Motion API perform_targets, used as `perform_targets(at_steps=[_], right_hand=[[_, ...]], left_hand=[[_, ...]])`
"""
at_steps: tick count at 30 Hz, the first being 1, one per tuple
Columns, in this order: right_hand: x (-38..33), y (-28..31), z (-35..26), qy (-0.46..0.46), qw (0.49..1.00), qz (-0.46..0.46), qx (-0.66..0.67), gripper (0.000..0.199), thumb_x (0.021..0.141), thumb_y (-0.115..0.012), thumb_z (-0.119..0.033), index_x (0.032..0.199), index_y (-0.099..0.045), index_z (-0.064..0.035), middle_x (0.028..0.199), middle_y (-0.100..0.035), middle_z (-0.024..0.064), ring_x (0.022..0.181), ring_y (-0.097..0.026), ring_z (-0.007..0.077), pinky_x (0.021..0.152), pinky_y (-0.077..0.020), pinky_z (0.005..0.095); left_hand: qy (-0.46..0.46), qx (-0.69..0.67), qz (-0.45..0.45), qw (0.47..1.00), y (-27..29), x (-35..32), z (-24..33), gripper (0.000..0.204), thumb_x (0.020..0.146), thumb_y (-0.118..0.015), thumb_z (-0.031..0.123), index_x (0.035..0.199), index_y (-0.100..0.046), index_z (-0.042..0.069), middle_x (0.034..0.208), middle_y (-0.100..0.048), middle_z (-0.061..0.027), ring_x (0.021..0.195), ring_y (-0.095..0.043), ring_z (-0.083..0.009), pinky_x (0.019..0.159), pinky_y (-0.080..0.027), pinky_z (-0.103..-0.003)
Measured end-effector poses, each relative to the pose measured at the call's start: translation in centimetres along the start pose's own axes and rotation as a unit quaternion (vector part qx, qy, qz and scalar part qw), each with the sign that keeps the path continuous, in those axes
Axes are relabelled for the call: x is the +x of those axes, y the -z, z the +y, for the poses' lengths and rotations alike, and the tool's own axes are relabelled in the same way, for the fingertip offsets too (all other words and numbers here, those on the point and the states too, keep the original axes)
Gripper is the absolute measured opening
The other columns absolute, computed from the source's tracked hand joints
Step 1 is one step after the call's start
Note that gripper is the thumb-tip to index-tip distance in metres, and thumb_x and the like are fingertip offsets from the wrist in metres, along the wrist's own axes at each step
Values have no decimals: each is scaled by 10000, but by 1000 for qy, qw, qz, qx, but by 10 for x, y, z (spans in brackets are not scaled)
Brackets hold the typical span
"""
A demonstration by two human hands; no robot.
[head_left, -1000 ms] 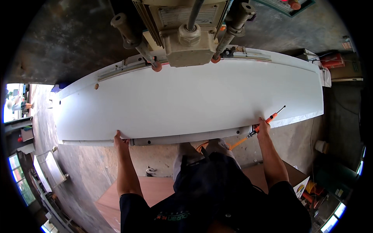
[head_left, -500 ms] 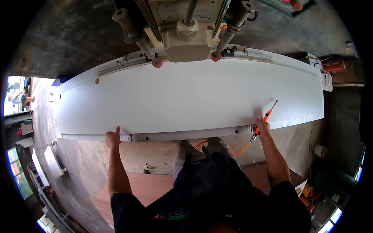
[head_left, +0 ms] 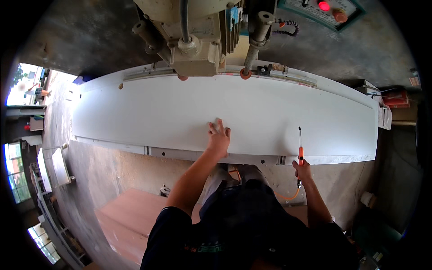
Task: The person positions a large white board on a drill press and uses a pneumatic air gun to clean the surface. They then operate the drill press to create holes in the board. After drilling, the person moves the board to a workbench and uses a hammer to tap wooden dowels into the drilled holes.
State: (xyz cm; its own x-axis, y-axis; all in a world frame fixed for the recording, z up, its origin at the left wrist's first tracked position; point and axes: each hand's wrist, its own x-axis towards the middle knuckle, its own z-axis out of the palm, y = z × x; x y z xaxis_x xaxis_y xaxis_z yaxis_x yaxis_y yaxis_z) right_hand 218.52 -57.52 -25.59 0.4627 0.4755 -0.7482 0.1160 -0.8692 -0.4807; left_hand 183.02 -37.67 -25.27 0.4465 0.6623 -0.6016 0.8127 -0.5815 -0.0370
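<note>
A long white panel (head_left: pixel 180 112) lies flat across the bed of a woodworking machine. My left hand (head_left: pixel 219 136) rests palm down on the panel near its front edge, fingers spread, holding nothing. Off the panel's front right, my right hand (head_left: pixel 303 170) grips an orange air blow gun (head_left: pixel 300 150) whose thin metal nozzle points up over the panel edge. An orange coiled hose (head_left: pixel 288 196) hangs from the gun beside my leg.
The machine's beige drilling head (head_left: pixel 193 40) with its clamp cylinders (head_left: pixel 256 36) hangs over the panel's far edge. A control box with a red light (head_left: pixel 324 6) sits at the top right. Brown boards (head_left: pixel 130 216) lie on the floor at lower left.
My left hand left the panel's front edge and moved right and forward onto the panel's top. My right hand still holds the blow gun, its nozzle now more upright.
</note>
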Motion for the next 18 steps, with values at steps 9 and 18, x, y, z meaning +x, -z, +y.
perform_targets(at_steps=[9,18], right_hand=[[-83,-34,31,213,971,101,-44,590,850,-633,-205,1335,-352,-21,770,-572,123,656,-589,240,621,-483,385],[-111,-39,70,263,939,187,-121,247,877,-599,-250,923,-575,-9,718,-561,95,597,-580,192,508,-459,328]], left_hand=[[6,3,27,1000,-2,4,0,1126,555,-864,441,1446,-298,50,1514,-130,-331,1288,-278,-620,965,-470,-511],[9,-34,5,999,4,-3,0,1140,545,-894,399,1438,-290,28,1524,-115,-320,1304,-277,-599,993,-449,-516]])
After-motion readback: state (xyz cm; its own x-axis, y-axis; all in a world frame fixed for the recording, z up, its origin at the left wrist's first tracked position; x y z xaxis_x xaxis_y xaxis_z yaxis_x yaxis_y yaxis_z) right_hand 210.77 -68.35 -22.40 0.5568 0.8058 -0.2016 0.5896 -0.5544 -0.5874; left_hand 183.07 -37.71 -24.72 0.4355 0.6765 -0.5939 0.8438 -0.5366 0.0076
